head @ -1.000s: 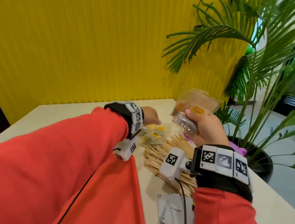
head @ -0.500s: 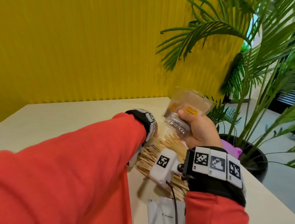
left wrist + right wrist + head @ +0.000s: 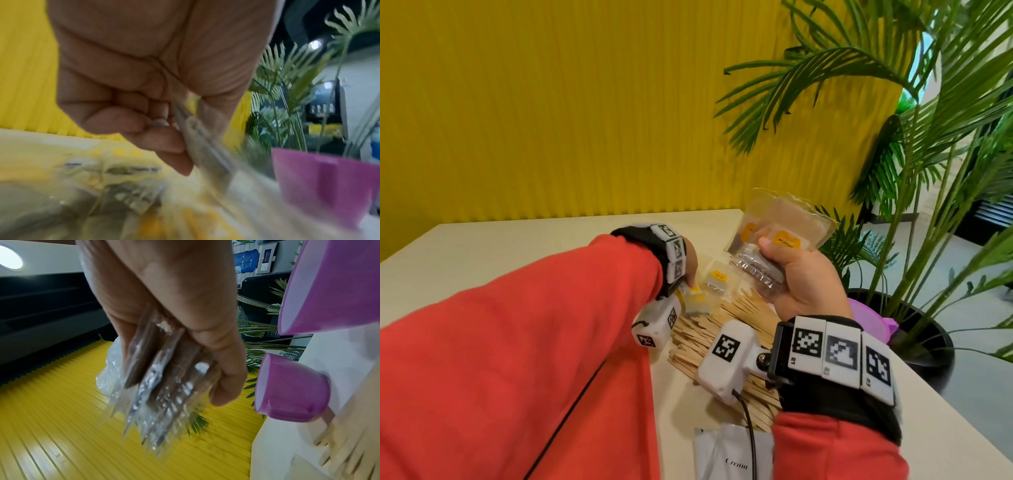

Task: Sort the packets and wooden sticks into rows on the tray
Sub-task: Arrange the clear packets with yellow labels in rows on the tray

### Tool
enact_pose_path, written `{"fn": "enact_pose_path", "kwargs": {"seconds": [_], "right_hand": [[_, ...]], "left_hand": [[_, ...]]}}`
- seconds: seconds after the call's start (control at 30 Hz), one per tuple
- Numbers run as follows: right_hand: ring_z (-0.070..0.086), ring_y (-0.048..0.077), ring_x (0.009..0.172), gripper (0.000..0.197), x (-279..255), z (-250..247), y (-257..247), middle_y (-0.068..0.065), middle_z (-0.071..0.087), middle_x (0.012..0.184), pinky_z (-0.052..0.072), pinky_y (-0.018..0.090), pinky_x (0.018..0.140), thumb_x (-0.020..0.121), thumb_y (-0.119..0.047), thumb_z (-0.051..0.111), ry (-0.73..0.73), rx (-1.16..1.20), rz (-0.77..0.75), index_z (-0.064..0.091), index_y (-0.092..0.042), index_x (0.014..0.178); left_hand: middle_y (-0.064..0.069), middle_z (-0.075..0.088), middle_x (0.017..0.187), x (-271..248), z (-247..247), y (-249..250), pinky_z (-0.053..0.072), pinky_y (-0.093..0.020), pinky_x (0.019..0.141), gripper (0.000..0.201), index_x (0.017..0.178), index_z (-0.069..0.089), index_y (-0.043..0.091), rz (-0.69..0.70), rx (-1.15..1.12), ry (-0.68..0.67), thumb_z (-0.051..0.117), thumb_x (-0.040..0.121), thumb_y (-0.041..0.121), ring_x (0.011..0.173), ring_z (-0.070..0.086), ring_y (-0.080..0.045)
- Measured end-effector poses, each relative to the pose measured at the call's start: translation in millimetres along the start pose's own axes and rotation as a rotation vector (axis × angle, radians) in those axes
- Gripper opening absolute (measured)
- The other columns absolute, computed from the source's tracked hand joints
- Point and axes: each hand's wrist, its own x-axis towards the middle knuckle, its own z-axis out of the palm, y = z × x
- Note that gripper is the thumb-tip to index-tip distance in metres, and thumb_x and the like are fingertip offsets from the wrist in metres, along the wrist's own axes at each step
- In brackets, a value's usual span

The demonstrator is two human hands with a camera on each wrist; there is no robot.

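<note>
My right hand [image 3: 774,262] is raised over the table and grips a stack of clear packets [image 3: 780,222] with yellow labels. The right wrist view shows the stack of packets [image 3: 160,386] fanned between thumb and fingers. My left hand [image 3: 690,282] is low on the table, pinching one clear yellow-labelled packet [image 3: 697,301]. The left wrist view shows that pinched packet [image 3: 197,139] between thumb and fingers. Another loose packet [image 3: 717,279] lies just beyond it. A pile of wooden sticks [image 3: 726,325] lies on the table under both wrists.
A white sachet marked "Cream" [image 3: 732,455] lies at the near table edge. Purple plastic containers [image 3: 292,389] stand right of the sticks, one of them the purple container [image 3: 869,318] behind my right wrist. A potted palm [image 3: 914,192] crowds the table's right edge, and a yellow wall [image 3: 551,102] stands behind.
My left hand reached into the loose packets, slipped behind the sleeve, and now pinches one packet near the sticks. The right hand kept its stack raised.
</note>
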Motion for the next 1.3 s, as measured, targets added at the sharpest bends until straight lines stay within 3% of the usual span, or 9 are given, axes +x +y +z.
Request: {"fn": "enact_pose_path", "kwargs": {"seconds": [0.13, 0.23, 0.33, 0.53, 0.63, 0.77, 0.9, 1.07, 1.3], "right_hand": [[0.065, 0.017, 0.05, 0.009, 1, -4, 0, 0.008, 0.065, 0.065, 0.05, 0.025, 0.042, 0.085, 0.002, 0.058, -0.005, 0.014, 0.054, 0.06, -0.007, 0.083], [0.065, 0.018, 0.052, 0.008, 4, -4, 1, 0.009, 0.065, 0.064, 0.052, 0.026, 0.044, 0.084, 0.002, 0.058, -0.01, -0.012, 0.079, 0.061, -0.004, 0.079], [0.065, 0.02, 0.052, 0.003, 6, -3, 3, 0.011, 0.065, 0.067, 0.054, 0.028, 0.046, 0.082, 0.002, 0.06, -0.035, -0.044, 0.081, 0.061, 0.0, 0.081], [0.064, 0.022, 0.058, 0.006, 5, -3, 4, 0.013, 0.063, 0.072, 0.056, 0.032, 0.053, 0.082, 0.004, 0.057, -0.106, -0.069, 0.04, 0.061, 0.0, 0.08], [0.063, 0.022, 0.058, 0.005, 6, -7, 3, 0.013, 0.062, 0.073, 0.056, 0.033, 0.053, 0.084, 0.003, 0.056, -0.047, -0.034, 0.03, 0.059, -0.001, 0.084], [0.064, 0.022, 0.06, 0.011, 8, -13, -1, 0.012, 0.063, 0.08, 0.053, 0.028, 0.046, 0.084, 0.002, 0.058, 0.037, -0.022, 0.011, 0.059, -0.003, 0.094], [0.062, 0.023, 0.063, 0.015, 10, -15, 0, 0.014, 0.062, 0.084, 0.051, 0.024, 0.041, 0.086, 0.001, 0.056, 0.049, 0.015, 0.03, 0.057, -0.003, 0.1], [0.063, 0.023, 0.067, 0.019, 14, -18, 2, 0.014, 0.063, 0.09, 0.051, 0.023, 0.044, 0.084, 0.0, 0.058, 0.059, -0.013, 0.026, 0.058, -0.003, 0.103], [0.063, 0.025, 0.068, 0.023, 13, -18, 0, 0.018, 0.063, 0.096, 0.052, 0.023, 0.043, 0.085, 0.001, 0.058, 0.063, 0.013, 0.025, 0.057, 0.0, 0.108]], "left_hand": [[-0.005, 0.052, 0.069, -17, -14, -11, 0.04, -0.023, 0.059, 0.025, 0.065, 0.052, 0.01, 0.018, -0.153, 0.124, 0.056, 0.089, 0.017, 0.056, 0.046, -0.016], [-0.009, 0.055, 0.079, -27, -28, -23, 0.04, -0.024, 0.06, 0.004, 0.085, 0.055, 0.01, 0.102, -0.409, 0.233, 0.059, 0.086, 0.009, 0.07, 0.052, -0.02], [-0.006, 0.056, 0.071, -36, -36, -29, 0.042, -0.024, 0.059, 0.021, 0.085, 0.054, 0.016, 0.268, -0.827, 0.305, 0.064, 0.081, -0.002, 0.073, 0.055, -0.02], [0.008, 0.057, 0.048, -48, -37, -3, 0.047, -0.013, 0.05, 0.025, 0.068, 0.054, 0.014, 0.609, -0.98, 0.158, 0.063, 0.082, -0.004, 0.045, 0.055, -0.001], [0.009, 0.06, 0.056, -43, -30, 11, 0.045, -0.017, 0.056, 0.022, 0.071, 0.054, 0.018, 0.553, -1.06, 0.065, 0.057, 0.092, 0.023, 0.051, 0.058, -0.002], [-0.003, 0.06, 0.102, -19, -7, 22, 0.047, -0.025, 0.07, 0.022, 0.098, 0.061, 0.014, 0.282, -0.782, 0.017, 0.051, 0.094, 0.034, 0.082, 0.057, -0.016], [-0.004, 0.042, 0.144, -14, 10, 33, 0.037, -0.031, 0.101, 0.048, 0.14, 0.04, 0.012, 0.235, -0.21, -0.009, 0.045, 0.098, 0.032, 0.128, 0.043, -0.023], [-0.002, 0.028, 0.153, -6, 22, 44, 0.023, -0.031, 0.109, 0.053, 0.147, 0.025, 0.016, 0.274, 0.136, -0.033, 0.029, 0.101, 0.042, 0.139, 0.028, -0.019], [-0.009, 0.038, 0.146, 17, 17, 45, 0.036, -0.032, 0.099, 0.061, 0.144, 0.033, 0.009, 0.145, -0.066, -0.042, 0.047, 0.095, 0.043, 0.128, 0.043, -0.025]]}}
